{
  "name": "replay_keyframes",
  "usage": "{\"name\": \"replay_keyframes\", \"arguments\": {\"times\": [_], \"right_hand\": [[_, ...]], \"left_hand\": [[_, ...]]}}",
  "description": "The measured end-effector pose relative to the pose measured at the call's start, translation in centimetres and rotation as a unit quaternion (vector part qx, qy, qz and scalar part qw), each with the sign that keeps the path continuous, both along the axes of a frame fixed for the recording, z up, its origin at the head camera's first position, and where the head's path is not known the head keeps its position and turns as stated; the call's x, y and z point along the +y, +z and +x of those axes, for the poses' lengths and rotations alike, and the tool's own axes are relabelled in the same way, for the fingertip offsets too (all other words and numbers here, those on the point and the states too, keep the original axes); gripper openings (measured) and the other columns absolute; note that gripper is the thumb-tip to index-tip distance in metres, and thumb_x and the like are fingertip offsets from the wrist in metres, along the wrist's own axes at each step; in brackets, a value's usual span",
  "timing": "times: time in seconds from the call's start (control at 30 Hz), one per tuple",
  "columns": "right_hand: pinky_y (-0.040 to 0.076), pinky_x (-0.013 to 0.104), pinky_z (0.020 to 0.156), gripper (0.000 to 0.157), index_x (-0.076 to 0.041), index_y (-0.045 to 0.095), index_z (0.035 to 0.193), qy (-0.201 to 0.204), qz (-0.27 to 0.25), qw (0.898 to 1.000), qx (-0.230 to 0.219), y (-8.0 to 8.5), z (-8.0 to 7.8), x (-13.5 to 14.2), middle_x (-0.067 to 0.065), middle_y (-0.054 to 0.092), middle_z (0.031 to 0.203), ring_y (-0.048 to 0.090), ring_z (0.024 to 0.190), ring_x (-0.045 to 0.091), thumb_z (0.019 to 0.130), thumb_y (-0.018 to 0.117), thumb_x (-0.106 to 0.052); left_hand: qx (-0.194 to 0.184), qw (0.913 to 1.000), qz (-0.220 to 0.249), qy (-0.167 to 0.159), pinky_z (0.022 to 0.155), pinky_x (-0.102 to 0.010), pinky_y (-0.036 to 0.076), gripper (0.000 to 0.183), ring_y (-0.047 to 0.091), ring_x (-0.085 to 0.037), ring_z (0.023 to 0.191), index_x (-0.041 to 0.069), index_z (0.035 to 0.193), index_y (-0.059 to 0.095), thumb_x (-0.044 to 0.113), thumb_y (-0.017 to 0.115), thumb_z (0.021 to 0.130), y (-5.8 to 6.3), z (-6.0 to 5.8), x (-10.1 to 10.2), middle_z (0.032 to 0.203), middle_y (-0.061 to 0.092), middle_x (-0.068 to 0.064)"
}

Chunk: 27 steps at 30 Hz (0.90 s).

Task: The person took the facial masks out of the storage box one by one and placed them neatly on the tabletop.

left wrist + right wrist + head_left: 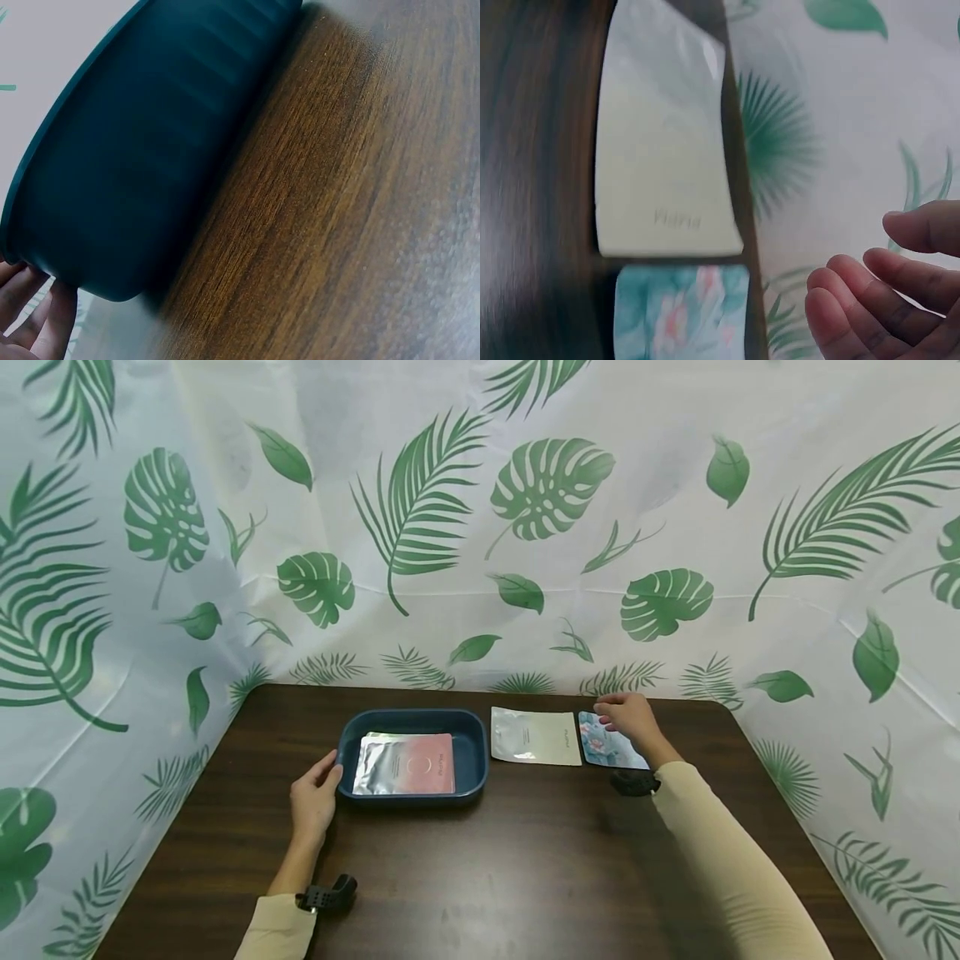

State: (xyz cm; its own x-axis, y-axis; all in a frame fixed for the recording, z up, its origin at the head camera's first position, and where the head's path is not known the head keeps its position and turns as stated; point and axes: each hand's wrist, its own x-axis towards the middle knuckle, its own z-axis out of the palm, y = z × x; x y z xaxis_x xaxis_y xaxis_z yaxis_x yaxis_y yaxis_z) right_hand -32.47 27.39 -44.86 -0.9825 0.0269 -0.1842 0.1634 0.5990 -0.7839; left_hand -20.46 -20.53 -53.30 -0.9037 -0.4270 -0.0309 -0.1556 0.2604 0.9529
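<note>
A dark blue tray (478, 777) sits toward the back of the brown table, with a pink and silver foil sachet (431, 760) lying in it, and the edge of another showing beneath. My left hand (311, 797) grips the tray's left side at the rim; its fingertips also show at the tray's end in the left wrist view. Right of the tray lies a cream and silver sachet (543, 737), then a blue floral sachet (600, 745). Above that floral sachet hovers my right hand (632, 718), fingers loosely bent and holding nothing. Part of the floral sachet is hidden behind it.
The brown table (480, 877) ends just behind the tray and sachets. A white curtain (450, 527) with green leaf prints hangs behind the table and along both sides. Each wrist carries a black band, the left one (328, 894) near the table's left part.
</note>
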Motion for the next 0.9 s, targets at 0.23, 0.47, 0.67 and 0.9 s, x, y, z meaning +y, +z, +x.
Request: {"name": "replay_keyframes", "arguments": {"times": [0.23,0.47,0.67,0.9], "right_hand": [[0.056,0.03,0.078,0.04,0.007,0.056,0.128,0.029,-0.024,0.999,0.008,0.9,0.2,-2.7,0.029,0.06,0.126,0.064,0.103,0.035,0.099,0.053,-0.02],[0.056,0.033,0.082,0.039,0.007,0.057,0.129,0.043,-0.051,0.998,-0.001,1.2,0.4,-4.8,0.028,0.06,0.127,0.064,0.104,0.034,0.099,0.056,-0.018],[0.055,0.035,0.085,0.042,0.009,0.053,0.132,0.036,-0.073,0.997,-0.003,1.3,0.4,-6.6,0.029,0.06,0.128,0.06,0.112,0.041,0.098,0.056,-0.016],[0.056,0.033,0.083,0.042,0.009,0.053,0.132,0.041,-0.089,0.995,-0.004,1.3,0.3,-8.2,0.028,0.061,0.127,0.067,0.094,0.023,0.097,0.057,-0.016]], "left_hand": [[0.005,1.0,0.005,0.002,0.108,-0.043,0.037,0.037,0.046,-0.029,0.132,0.005,0.134,0.058,0.015,0.056,0.098,0.1,-0.1,0.1,0.14,0.055,-0.019],[0.008,1.0,0.004,0.001,0.111,-0.046,0.035,0.037,0.044,-0.03,0.134,0.004,0.134,0.058,0.014,0.056,0.098,0.0,0.0,0.1,0.141,0.054,-0.019],[0.01,0.9999,0.006,-0.001,0.112,-0.047,0.033,0.037,0.043,-0.031,0.136,0.003,0.134,0.058,0.013,0.056,0.098,0.0,0.1,0.1,0.141,0.053,-0.02],[0.013,0.9999,0.002,-0.001,0.112,-0.047,0.033,0.037,0.043,-0.032,0.136,0.002,0.133,0.058,0.012,0.056,0.098,0.0,0.1,0.1,0.14,0.054,-0.021]]}}
